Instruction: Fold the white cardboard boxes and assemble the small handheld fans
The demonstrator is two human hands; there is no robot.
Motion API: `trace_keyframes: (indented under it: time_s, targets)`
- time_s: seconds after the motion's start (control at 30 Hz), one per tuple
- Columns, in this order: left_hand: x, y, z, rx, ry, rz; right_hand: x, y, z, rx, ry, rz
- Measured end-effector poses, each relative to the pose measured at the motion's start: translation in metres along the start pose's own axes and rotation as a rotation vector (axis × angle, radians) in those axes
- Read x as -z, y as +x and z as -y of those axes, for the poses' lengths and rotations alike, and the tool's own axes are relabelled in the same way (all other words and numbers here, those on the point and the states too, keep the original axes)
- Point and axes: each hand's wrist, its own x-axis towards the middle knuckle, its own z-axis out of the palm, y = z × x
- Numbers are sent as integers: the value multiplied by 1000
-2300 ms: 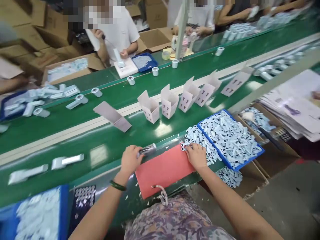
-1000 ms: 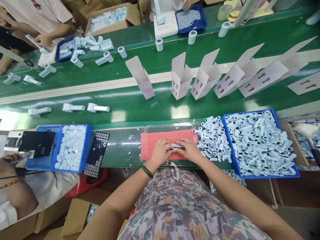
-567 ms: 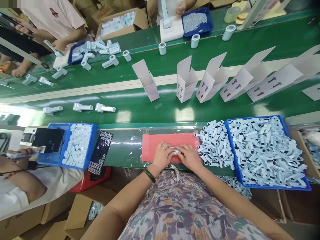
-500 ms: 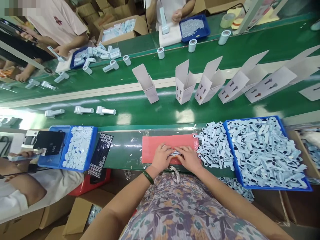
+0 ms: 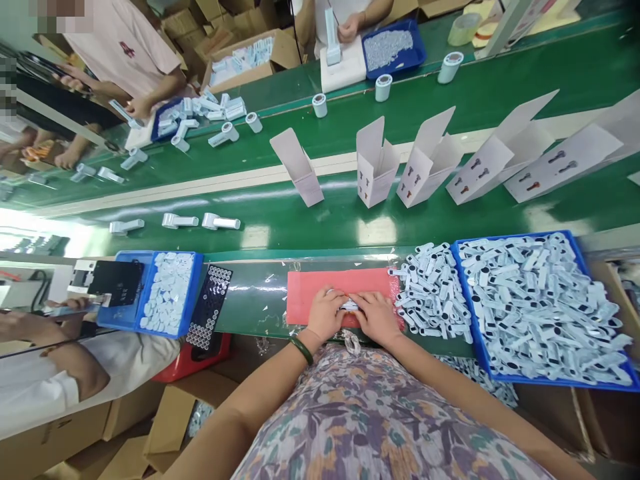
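Observation:
My left hand [image 5: 327, 315] and my right hand [image 5: 373, 316] meet over a red mat [image 5: 300, 298] on the green bench. Between them they hold a small light-blue part [image 5: 350, 304], gripped by the fingertips from both sides and partly covered. A pile of loose light-blue pieces with dark ovals [image 5: 433, 290] lies just right of the mat, against a blue tray full of the same pieces [image 5: 540, 307]. A green bangle circles my left wrist.
White open boxes [image 5: 377, 170] and light-blue devices [image 5: 223, 222] stand or lie on the green belt [image 5: 280, 233]. At left are a blue tray of small parts [image 5: 167, 293], a black panel of round pieces [image 5: 210, 307] and a person's arm. People sit across the belt.
The whole view has shifted slightly. My hands stay together on the small part over the mat. Across the belt, a person's hand has moved closer to the upright light-blue device.

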Motion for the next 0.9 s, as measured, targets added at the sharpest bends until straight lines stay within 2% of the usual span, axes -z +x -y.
trace_keyframes:
  time_s: [0.1,0.2,0.3,0.37,0.43,0.53,0.63,0.73,0.8,0.9]
  targets:
    - [2,-2,-1,7,0,9,-2,0,0,-7,29,-8]
    - [7,-5,-3,-18,110,27,3,-1,1,7,68,-25]
    - [18,-1,-1,-81,282,87,20,1,-4,15,82,-92]
    - [31,10,5,-139,353,157,36,7,-11,-45,9,-180]
    - [49,28,19,-184,403,192,52,15,-22,-148,-122,-269]
    - [88,70,49,-182,496,99,63,25,-41,-245,-323,-327]
    - [133,117,86,-103,578,-24,61,29,-54,-230,-421,-329]
    - [171,162,124,-77,663,-58,51,26,-53,-235,-424,-377]
    - [184,189,146,-102,701,-50,41,22,-43,-252,-390,-391]
    - [185,215,171,-151,668,-10,16,20,-18,-258,-264,-352]
